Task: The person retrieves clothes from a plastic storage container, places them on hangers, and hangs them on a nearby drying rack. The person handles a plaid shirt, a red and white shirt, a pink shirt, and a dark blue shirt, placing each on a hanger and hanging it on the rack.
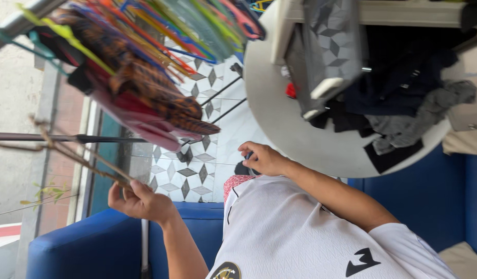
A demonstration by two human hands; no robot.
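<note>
1. I see a white short-sleeved shirt with a black mark on its sleeve and a round badge near the lower edge (290,232). It lies spread across the lower middle of the view, over a blue padded seat (83,243), and one end reaches toward the round white table (280,129).
2. A patch of red-and-white patterned cloth (237,182) shows at the shirt's upper end.
3. My right hand (264,157) rests at that upper end of the shirt, fingers curled down onto a small dark thing beneath them; I cannot tell what it is.
4. My left hand (137,199) is closed around a thin brown stick (88,160) of a rack beside the seat.
5. Coloured plastic hangers with orange-and-black patterned cloth (140,77) hang from a rail above the left hand.
6. Dark and grey clothes (404,103) lie heaped on the table's far edge.
</note>
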